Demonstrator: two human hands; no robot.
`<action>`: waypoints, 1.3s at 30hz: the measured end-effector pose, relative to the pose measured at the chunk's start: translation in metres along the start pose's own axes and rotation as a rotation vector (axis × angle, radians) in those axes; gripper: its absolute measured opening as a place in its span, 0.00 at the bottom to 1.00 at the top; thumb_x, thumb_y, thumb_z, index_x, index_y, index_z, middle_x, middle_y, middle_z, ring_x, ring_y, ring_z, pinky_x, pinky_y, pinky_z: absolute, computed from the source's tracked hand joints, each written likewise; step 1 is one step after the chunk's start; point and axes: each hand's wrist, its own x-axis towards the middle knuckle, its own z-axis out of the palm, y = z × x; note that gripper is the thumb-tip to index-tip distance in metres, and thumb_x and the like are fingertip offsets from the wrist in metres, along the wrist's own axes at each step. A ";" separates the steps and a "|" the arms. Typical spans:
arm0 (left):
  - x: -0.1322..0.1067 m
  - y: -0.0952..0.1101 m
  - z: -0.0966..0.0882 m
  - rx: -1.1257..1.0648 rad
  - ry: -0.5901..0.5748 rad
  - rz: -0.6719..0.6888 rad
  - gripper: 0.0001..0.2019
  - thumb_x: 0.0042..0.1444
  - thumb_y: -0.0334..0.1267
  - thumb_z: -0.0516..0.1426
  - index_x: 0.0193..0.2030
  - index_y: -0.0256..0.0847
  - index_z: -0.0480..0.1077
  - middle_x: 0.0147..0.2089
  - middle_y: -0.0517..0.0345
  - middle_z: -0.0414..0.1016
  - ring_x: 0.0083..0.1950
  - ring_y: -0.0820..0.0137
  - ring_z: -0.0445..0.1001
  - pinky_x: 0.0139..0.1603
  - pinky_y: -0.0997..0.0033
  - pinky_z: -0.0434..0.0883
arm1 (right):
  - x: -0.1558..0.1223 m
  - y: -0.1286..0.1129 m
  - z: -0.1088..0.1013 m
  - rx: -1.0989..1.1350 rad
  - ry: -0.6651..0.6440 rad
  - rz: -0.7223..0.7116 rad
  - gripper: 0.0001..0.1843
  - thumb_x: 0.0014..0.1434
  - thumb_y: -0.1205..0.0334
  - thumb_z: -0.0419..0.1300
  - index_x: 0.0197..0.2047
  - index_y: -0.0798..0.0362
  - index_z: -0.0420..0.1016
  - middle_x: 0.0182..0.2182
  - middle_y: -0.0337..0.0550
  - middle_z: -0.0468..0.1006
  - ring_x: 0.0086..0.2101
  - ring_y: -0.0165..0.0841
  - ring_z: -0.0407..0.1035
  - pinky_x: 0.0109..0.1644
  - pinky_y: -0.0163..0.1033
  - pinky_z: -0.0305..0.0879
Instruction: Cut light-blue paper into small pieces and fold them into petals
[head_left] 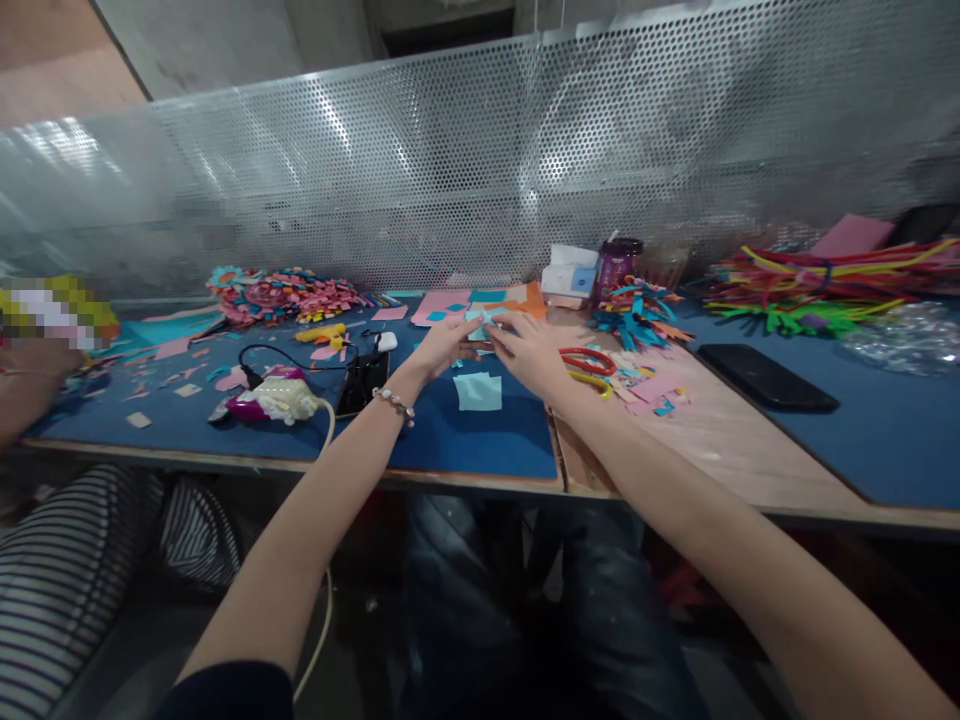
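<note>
My left hand [444,345] and my right hand [531,352] meet over the blue mat [480,440], fingers pinched together on a small light-blue paper piece [480,322]. A beaded bracelet sits on my left wrist. A light-blue paper square [478,391] lies on the mat just below my hands. Pink, teal and orange paper sheets [480,300] lie right behind my fingertips. Red scissors [587,360] and a yellow pair rest to the right of my right hand.
A glue gun [274,397] with its cable and a black phone [363,383] lie at left. A paper-flower pile [281,293], a purple jar [615,268], a white box, pipe cleaners [817,280] and a second phone [765,377] are around. Another person in stripes sits at left.
</note>
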 end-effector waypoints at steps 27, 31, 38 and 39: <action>-0.001 -0.001 0.000 0.292 -0.042 0.069 0.15 0.51 0.37 0.61 0.46 0.33 0.70 0.38 0.50 0.76 0.33 0.72 0.74 0.29 0.75 0.68 | 0.003 0.017 0.004 0.619 -0.119 0.368 0.15 0.53 0.53 0.61 0.38 0.55 0.79 0.27 0.39 0.77 0.25 0.28 0.64 0.30 0.34 0.61; -0.002 -0.001 0.002 0.270 -0.008 0.073 0.14 0.51 0.36 0.61 0.44 0.34 0.69 0.39 0.50 0.75 0.34 0.72 0.74 0.31 0.74 0.69 | 0.002 0.021 0.009 0.718 -0.094 0.442 0.18 0.51 0.51 0.62 0.41 0.55 0.78 0.27 0.39 0.77 0.25 0.28 0.66 0.31 0.35 0.64; -0.002 -0.002 0.002 0.197 0.039 0.076 0.17 0.50 0.37 0.62 0.47 0.35 0.68 0.36 0.51 0.76 0.35 0.70 0.75 0.36 0.71 0.71 | 0.003 0.016 0.008 0.875 -0.066 0.560 0.20 0.48 0.52 0.66 0.42 0.54 0.78 0.32 0.42 0.80 0.29 0.30 0.71 0.34 0.36 0.69; -0.002 -0.003 0.001 0.192 0.044 0.077 0.18 0.50 0.37 0.62 0.47 0.35 0.69 0.36 0.51 0.76 0.35 0.70 0.75 0.35 0.71 0.71 | 0.003 0.015 0.008 0.889 -0.064 0.573 0.20 0.48 0.52 0.66 0.42 0.54 0.77 0.32 0.43 0.80 0.29 0.30 0.71 0.34 0.36 0.69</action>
